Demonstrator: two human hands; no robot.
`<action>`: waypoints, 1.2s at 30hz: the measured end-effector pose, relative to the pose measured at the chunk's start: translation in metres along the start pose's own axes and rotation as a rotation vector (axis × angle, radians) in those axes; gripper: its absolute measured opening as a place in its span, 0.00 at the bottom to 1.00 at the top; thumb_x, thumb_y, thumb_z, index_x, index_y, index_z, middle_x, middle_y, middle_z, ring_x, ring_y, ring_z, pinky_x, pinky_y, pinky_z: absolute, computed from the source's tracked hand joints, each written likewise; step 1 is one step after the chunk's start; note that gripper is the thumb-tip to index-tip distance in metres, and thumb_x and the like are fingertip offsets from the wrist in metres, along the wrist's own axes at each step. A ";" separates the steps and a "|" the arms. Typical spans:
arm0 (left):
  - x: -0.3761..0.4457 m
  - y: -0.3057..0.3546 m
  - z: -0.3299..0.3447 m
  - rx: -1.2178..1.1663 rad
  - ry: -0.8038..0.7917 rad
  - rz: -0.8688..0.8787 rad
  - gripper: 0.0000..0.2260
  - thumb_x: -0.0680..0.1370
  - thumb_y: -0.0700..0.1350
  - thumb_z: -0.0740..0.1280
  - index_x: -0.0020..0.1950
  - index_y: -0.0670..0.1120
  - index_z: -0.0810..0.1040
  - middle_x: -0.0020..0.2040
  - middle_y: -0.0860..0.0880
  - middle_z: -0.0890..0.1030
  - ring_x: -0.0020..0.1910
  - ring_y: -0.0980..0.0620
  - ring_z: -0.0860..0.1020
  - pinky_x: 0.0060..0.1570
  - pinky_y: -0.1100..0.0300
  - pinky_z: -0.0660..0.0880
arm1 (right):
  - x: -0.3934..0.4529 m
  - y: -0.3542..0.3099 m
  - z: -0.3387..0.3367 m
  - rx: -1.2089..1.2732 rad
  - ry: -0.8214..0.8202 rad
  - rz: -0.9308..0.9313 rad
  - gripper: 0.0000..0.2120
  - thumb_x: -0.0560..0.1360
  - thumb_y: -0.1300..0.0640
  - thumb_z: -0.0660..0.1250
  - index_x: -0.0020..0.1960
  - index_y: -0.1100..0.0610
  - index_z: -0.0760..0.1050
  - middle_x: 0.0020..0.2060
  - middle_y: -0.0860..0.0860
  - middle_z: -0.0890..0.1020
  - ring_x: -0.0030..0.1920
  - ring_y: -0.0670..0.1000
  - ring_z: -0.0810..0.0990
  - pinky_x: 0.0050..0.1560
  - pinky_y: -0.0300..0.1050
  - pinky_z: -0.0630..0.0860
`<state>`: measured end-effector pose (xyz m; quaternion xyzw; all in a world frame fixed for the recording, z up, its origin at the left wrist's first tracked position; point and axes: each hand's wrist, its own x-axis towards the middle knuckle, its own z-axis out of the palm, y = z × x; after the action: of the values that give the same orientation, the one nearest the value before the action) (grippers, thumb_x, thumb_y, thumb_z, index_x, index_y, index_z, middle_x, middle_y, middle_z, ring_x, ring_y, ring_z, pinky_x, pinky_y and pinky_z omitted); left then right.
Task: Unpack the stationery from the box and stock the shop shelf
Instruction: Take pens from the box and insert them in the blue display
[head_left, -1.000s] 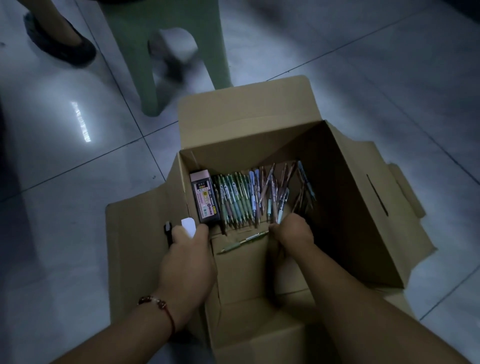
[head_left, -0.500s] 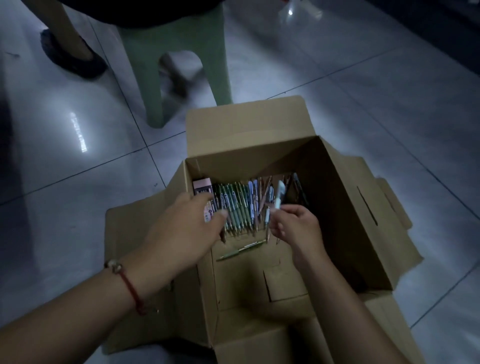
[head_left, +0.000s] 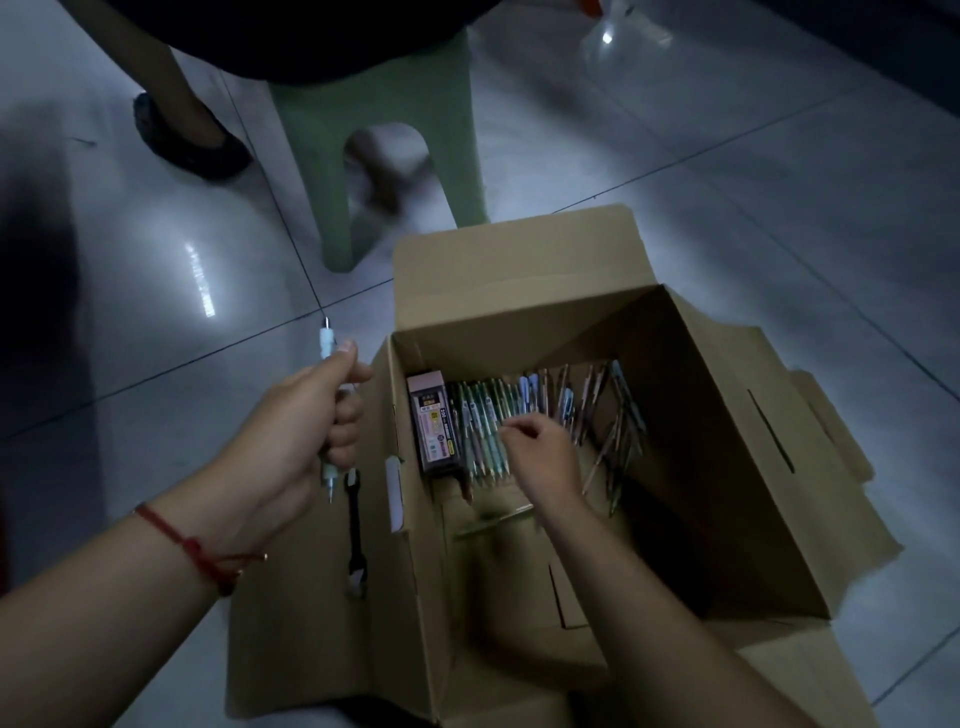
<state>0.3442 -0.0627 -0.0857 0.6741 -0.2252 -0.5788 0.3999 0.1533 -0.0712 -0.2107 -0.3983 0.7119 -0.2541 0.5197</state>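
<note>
An open cardboard box (head_left: 727, 467) stands on the tiled floor. Inside lie several pens (head_left: 483, 415) in a row and a dark flat pack (head_left: 434, 428) at their left. One loose pen (head_left: 493, 522) lies nearer to me on the box bottom. My left hand (head_left: 301, 441) is outside the box over its left flap, shut on a light blue pen (head_left: 326, 345) held upright. My right hand (head_left: 540, 457) is down in the box, fingers pinched over the row of pens; whether it grips one is hidden.
A green plastic stool (head_left: 384, 130) stands just beyond the box, with another person's foot in a dark shoe (head_left: 192, 140) to its left. A black cutout slot (head_left: 355, 535) shows in the box's left flap. Glossy floor tiles surround the box.
My left hand has drawn back out of the box to the left, now holding a light blue pen. My right hand stays low over the pens.
</note>
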 end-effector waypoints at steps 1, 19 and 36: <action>-0.001 -0.003 -0.002 -0.009 -0.013 -0.035 0.14 0.82 0.57 0.59 0.52 0.47 0.74 0.26 0.54 0.64 0.21 0.58 0.60 0.19 0.68 0.58 | 0.013 0.009 0.003 -0.140 0.077 -0.019 0.09 0.80 0.56 0.64 0.58 0.52 0.78 0.51 0.51 0.83 0.40 0.46 0.78 0.42 0.43 0.76; -0.010 -0.033 -0.011 0.199 -0.059 -0.072 0.14 0.83 0.53 0.58 0.56 0.45 0.78 0.29 0.50 0.71 0.25 0.55 0.68 0.22 0.62 0.64 | 0.069 0.029 0.022 -1.034 0.065 -0.149 0.13 0.79 0.65 0.60 0.63 0.60 0.72 0.57 0.57 0.78 0.55 0.58 0.80 0.50 0.49 0.77; 0.018 -0.020 0.023 0.080 -0.073 0.122 0.11 0.81 0.52 0.63 0.53 0.48 0.81 0.48 0.46 0.86 0.47 0.48 0.84 0.45 0.54 0.81 | -0.066 -0.058 0.046 0.214 -0.271 -0.352 0.09 0.72 0.56 0.68 0.52 0.49 0.78 0.43 0.48 0.83 0.44 0.52 0.82 0.46 0.57 0.83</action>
<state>0.3226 -0.0711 -0.1124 0.6529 -0.3031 -0.5682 0.3986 0.2237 -0.0456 -0.1455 -0.4892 0.5242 -0.3591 0.5974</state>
